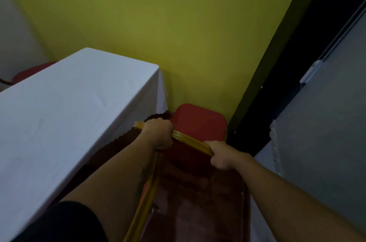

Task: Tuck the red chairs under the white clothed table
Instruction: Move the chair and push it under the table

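Observation:
A red chair [199,121] with a gold metal frame stands at the end of the white clothed table [65,107], its seat close to the yellow wall. My left hand [159,133] grips the left part of the gold top rail of the chair's back. My right hand [222,154] grips the same rail farther right. The seat lies beside the table's hanging cloth, not under it. A second red chair [32,71] shows partly behind the table's far left side.
A yellow wall [158,23] stands right behind the chair. A dark door frame [277,83] and a grey door or panel [326,113] bound the right side. The floor below is dark reddish tile [194,212]. Space around the chair is narrow.

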`<act>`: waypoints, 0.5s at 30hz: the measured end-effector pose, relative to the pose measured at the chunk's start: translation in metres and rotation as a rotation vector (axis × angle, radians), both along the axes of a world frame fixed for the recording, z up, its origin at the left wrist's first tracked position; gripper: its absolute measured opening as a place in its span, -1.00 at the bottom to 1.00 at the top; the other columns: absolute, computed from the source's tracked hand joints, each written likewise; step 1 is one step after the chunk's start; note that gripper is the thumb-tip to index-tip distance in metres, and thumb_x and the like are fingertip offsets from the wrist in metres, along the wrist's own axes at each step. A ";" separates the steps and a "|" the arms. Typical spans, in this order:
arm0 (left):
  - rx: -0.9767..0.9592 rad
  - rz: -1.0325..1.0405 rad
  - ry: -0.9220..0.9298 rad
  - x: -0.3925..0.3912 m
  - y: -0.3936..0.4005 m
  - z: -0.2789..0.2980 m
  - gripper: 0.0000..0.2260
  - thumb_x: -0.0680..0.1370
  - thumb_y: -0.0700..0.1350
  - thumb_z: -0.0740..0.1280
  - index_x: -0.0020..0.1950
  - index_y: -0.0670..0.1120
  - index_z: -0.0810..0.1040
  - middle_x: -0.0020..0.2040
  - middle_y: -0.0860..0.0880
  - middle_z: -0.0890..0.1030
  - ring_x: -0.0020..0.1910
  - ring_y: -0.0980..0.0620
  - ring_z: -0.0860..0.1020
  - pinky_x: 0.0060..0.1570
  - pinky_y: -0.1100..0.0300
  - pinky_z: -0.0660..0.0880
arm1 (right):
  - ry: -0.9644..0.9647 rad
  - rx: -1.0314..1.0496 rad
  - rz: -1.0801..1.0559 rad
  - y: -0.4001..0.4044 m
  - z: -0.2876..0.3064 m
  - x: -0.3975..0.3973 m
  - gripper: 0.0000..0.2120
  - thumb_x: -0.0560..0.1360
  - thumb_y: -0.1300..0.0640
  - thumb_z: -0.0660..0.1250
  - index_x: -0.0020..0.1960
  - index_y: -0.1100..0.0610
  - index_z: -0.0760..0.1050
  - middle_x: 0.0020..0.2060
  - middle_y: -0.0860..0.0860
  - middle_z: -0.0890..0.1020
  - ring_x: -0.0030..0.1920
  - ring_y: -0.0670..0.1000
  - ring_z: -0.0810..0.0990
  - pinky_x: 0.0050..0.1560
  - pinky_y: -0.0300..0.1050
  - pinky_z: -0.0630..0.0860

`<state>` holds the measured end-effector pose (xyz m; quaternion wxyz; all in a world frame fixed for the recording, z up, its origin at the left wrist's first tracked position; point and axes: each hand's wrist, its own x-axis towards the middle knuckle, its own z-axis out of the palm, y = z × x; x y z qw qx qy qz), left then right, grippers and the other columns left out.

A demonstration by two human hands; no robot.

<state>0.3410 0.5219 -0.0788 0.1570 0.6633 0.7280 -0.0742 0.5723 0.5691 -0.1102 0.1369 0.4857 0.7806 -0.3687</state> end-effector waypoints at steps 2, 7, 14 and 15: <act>0.010 0.001 0.030 0.001 0.005 0.001 -0.83 0.42 -0.08 0.32 -0.02 -0.01 0.62 -0.12 -0.01 0.62 -0.15 -0.05 0.58 -0.13 0.05 0.45 | -0.019 -0.003 0.029 0.005 0.002 -0.001 -0.45 0.50 0.23 0.29 0.44 -0.15 0.47 0.21 0.02 0.61 0.17 0.09 0.60 0.22 0.02 0.58; -0.074 -0.011 0.017 0.026 0.005 0.005 -0.89 0.45 -0.08 0.31 -0.07 -0.07 0.55 -0.19 -0.01 0.54 -0.17 -0.06 0.52 -0.07 0.02 0.45 | -0.064 0.035 0.060 0.010 0.005 0.017 -0.39 0.51 0.28 0.26 0.45 -0.21 0.49 0.27 0.03 0.58 0.23 0.12 0.57 0.23 0.06 0.58; -0.048 0.084 -0.125 0.068 -0.011 -0.004 -0.65 0.35 -0.03 0.34 0.10 -0.04 0.62 0.03 -0.07 0.63 0.02 -0.15 0.62 -0.04 0.04 0.56 | -0.177 0.176 0.081 0.026 0.011 0.054 -0.58 0.50 0.30 0.27 0.18 -0.15 0.60 0.06 0.06 0.55 0.03 0.14 0.58 -0.07 -0.02 0.52; -0.043 0.105 -0.161 0.072 -0.014 -0.005 -0.64 0.34 -0.02 0.34 0.11 -0.02 0.63 0.02 -0.07 0.62 0.01 -0.15 0.61 -0.01 0.02 0.57 | -0.199 0.204 0.074 0.029 0.013 0.059 -0.63 0.50 0.29 0.27 0.13 -0.12 0.59 0.03 0.06 0.52 0.00 0.14 0.56 -0.07 -0.01 0.49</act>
